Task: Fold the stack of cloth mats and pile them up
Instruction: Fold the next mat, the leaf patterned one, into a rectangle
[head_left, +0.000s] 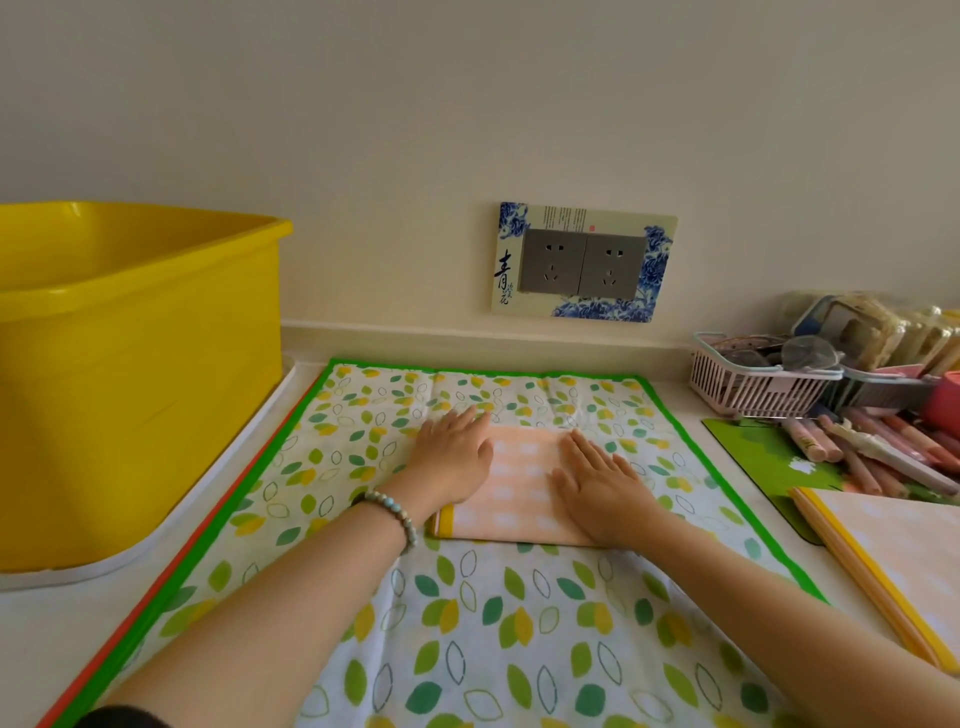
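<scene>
Both hands are laid flat with the fingers straight and close together, and nothing is gripped. The left hand (452, 457) is pressed over the left edge of a folded peach mat (511, 488) and the right hand (597, 486) over its right edge.

A leaf-printed cloth (519, 623) is spread over most of the surface (31, 634), from the near edge almost to the back edge. The folded peach mat is carried on it, near the middle and somewhat towards the back. An orange hem (156, 584) is seen just under the cloth's green border on the left, so another cloth may be laid beneath, though this cannot be told for certain. A yellow tub (130, 364) is stood at the back left corner. At the right edge a stack of unfolded peach mats (893, 561) with yellow hems is seen, several layers showing at its side, the rest cut off by the frame. A pink basket (753, 387) is set at the back right corner, with wrapped sticks (872, 452) laid just in front of it. A bead bracelet (395, 512) is worn on the left wrist.

One mat is judged to be folded small and now only being flattened. No pile of finished mats is seen, so this one is taken as its possible first piece. The stack at the right edge is left to be folded, and the task is judged to be in its early part.
</scene>
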